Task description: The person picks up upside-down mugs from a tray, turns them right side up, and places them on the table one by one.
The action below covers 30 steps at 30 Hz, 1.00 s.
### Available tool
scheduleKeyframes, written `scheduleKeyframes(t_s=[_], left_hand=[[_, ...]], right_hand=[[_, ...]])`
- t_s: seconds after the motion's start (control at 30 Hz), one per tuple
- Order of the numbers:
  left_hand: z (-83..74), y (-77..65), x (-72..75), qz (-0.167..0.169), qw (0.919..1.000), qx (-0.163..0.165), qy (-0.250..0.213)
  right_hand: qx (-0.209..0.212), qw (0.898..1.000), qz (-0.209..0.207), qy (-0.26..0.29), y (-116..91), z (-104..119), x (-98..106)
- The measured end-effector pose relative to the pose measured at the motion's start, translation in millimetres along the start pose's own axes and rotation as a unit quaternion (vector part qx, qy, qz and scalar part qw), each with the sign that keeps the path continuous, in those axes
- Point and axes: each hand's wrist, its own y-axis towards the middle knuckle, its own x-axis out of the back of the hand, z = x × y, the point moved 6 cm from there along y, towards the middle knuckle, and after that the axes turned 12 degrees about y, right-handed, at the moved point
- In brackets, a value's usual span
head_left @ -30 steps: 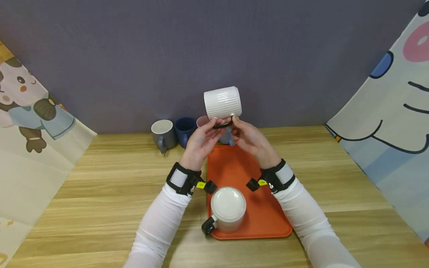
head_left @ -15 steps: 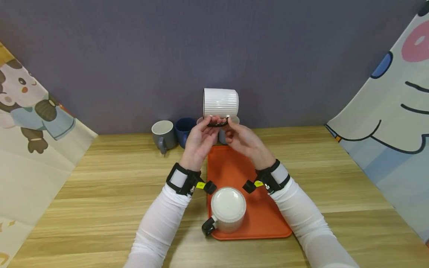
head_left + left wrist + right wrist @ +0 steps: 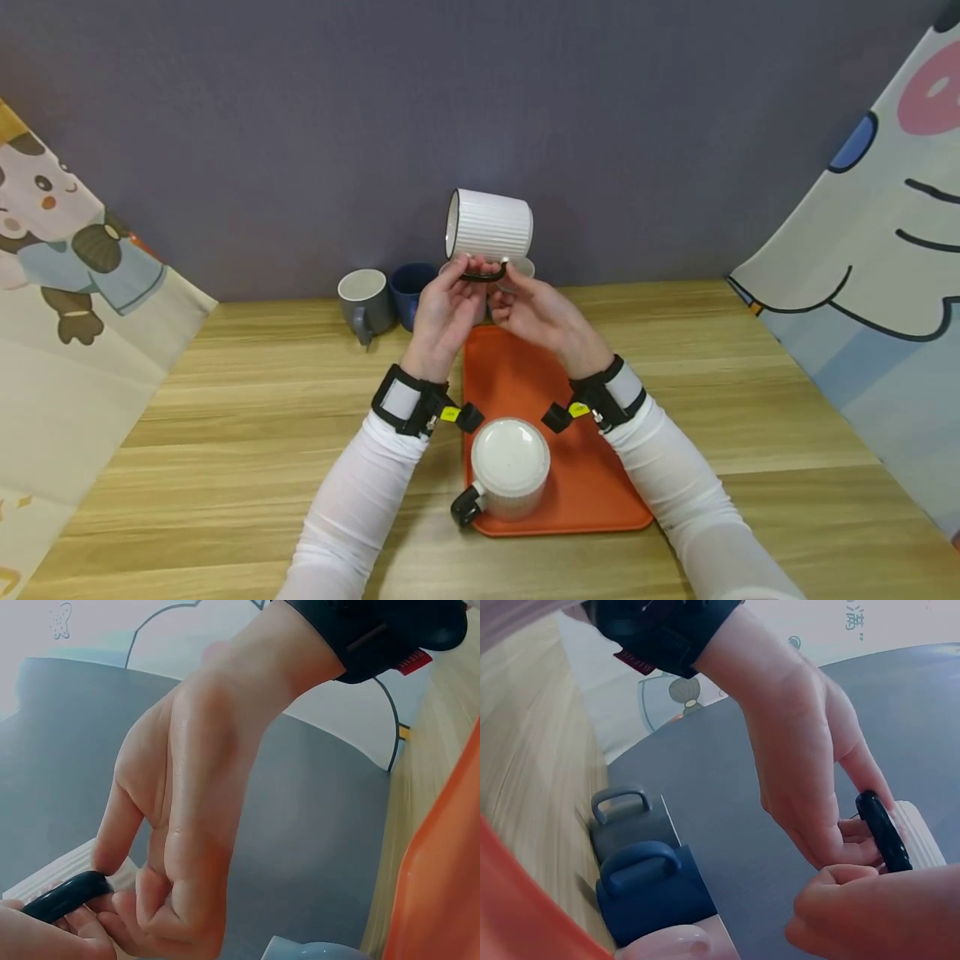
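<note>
A white ribbed mug (image 3: 491, 223) with a dark rim is held up on its side against the backdrop, its mouth to the left. My left hand (image 3: 438, 325) grips its black handle (image 3: 482, 276) at the rim end. At the base end, my right hand (image 3: 551, 323) has its thumb and fingers on the handle, pinching it. Close up in the right wrist view, the left fingers wrap the black handle (image 3: 885, 832). The right fingers are partly hidden behind the handle. A second white mug (image 3: 510, 460) stands upside down on the orange tray (image 3: 495, 358), its black handle pointing front left.
Along the back edge stand a grey mug (image 3: 366, 302), a navy mug (image 3: 410, 287) and a pink mug (image 3: 671, 945). Beside them a pale blue mug (image 3: 315, 951) is mostly hidden behind my hands. A dark grey panel (image 3: 300, 150) rises behind the wooden table (image 3: 247, 433).
The held mug has tilted, its mouth end rising and its base end dropping, so a little of its inside shows. It shifted slightly left; the right hand moved left with it.
</note>
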Motion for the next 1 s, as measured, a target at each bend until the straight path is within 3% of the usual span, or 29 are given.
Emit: scheduleKeyframes(t_s=[0.1,0.2,0.4,0.5,0.6,0.67,0.8,0.9,1.0], left_hand=[[-0.6,0.6,0.0,-0.006,0.9999,-0.006,0.009],[-0.3,1.5,0.5,-0.013,0.9996,-0.012,0.021],[3.2,1.8,1.2,-0.023,0.9985,-0.017,0.047],[4.4,1.1,1.3,-0.031,0.9976,-0.021,0.059],[5.8,1.3,1.5,-0.040,0.9967,-0.022,0.067],[6.5,2.1,1.6,-0.044,0.9962,-0.021,0.072],[7.3,4.1,0.4,-0.049,0.9941,-0.015,0.096],[7.8,5.6,-2.0,-0.050,0.9909,-0.009,0.125],[9.1,8.2,-4.3,-0.053,0.9877,-0.004,0.147]], right_hand=[[-0.007,1.000,-0.006,0.025,-1,0,2],[-0.003,1.000,-0.011,0.015,-4,3,5],[0.040,0.993,-0.038,-0.104,-11,11,13],[0.056,0.982,-0.046,-0.173,-15,14,17],[0.078,0.963,-0.055,-0.251,-18,18,20],[0.101,0.943,-0.068,-0.310,-21,22,22],[0.161,0.885,-0.103,-0.425,-27,30,24],[0.208,0.822,-0.132,-0.514,-35,37,26],[0.249,0.740,-0.156,-0.605,-44,42,29]])
